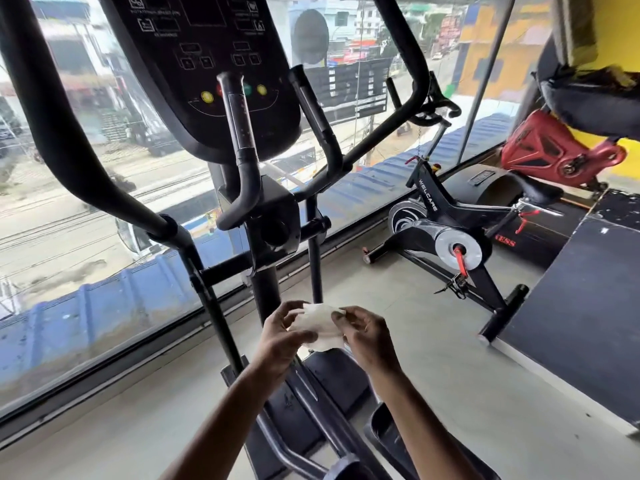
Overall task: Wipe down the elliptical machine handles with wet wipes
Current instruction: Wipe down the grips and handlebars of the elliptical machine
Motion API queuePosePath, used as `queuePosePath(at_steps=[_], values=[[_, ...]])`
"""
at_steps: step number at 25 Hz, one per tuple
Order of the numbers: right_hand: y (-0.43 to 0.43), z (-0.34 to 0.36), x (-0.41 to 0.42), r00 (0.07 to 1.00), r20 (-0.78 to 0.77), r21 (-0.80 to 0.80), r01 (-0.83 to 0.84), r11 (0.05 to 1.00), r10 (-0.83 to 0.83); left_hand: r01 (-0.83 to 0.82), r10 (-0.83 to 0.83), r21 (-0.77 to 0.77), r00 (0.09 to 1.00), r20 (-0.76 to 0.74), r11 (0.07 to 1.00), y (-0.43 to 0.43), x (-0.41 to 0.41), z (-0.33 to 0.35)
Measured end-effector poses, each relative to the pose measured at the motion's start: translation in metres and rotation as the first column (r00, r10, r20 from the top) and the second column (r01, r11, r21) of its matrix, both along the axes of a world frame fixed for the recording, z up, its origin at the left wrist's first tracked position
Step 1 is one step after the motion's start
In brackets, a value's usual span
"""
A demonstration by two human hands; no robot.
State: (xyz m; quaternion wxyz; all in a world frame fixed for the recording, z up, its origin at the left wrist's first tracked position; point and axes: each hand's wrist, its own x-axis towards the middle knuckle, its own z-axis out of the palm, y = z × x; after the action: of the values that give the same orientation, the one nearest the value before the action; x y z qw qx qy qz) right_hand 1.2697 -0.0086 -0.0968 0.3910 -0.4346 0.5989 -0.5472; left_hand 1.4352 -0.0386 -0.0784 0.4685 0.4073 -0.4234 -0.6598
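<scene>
Both hands, the left hand [282,336] and right hand [367,336], pinched a white wet wipe [320,327] between them low over the pedals, while the nearest fixed handle [242,133] stood upright well above and ahead, slightly toward the left hand.

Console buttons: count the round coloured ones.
4, in a row low on the console: a yellow button far left, a red one and a green one partly hidden behind the handle, a yellow one far right.
</scene>
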Motion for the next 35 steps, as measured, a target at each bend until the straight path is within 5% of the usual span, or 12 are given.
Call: queuePosePath(at_steps=[3, 8, 15, 19, 23, 26, 30, 35], values=[[-0.006, -0.002, 0.003, 0.984, 0.18, 0.038, 0.006, 0.999, -0.013, 0.058, -0.057, 0.027, 0.998, -0.033, 0.998, 0.0, 0.012, 0.001], [-0.011, -0.004, 0.023, 0.98, 0.198, 0.038, -0.028, 0.999, 0.02, 0.156, -0.15, 0.106, 0.987, -0.065, 0.982, 0.001, 0.034, 0.009], [-0.015, 0.001, 0.045, 0.955, 0.263, -0.02, -0.134, 0.991, 0.135, -0.113, 0.108, 0.127, 0.993, 0.046, 0.985, -0.018, 0.063, 0.009], [-0.013, 0.002, 0.056, 0.95, 0.01, -0.081, -0.311, 0.947, 0.313, -0.136, 0.126, 0.175, 0.99, 0.064, 0.975, -0.029, 0.075, 0.009], [-0.025, -0.006, 0.073, 0.942, -0.209, -0.124, -0.293, 0.948, 0.264, -0.118, 0.097, 0.206, 0.989, 0.107, 0.972, -0.039, 0.081, 0.009], [-0.03, -0.004, 0.081, 0.968, -0.074, -0.064, -0.244, 0.968, 0.239, -0.095, 0.076, 0.251, 0.994, 0.083, 0.963, -0.045, 0.09, 0.01], [-0.035, 0.001, 0.101, 0.976, 0.194, 0.033, -0.103, 0.994, 0.094, 0.024, 0.01, 0.226, 0.989, -0.148, 0.974, -0.045, 0.103, 0.007], [-0.039, 0.007, 0.117, 0.769, 0.637, 0.139, -0.057, 0.989, -0.045, 0.15, -0.149, -0.01, 0.988, 0.05, 0.989, -0.033, 0.102, -0.003]])
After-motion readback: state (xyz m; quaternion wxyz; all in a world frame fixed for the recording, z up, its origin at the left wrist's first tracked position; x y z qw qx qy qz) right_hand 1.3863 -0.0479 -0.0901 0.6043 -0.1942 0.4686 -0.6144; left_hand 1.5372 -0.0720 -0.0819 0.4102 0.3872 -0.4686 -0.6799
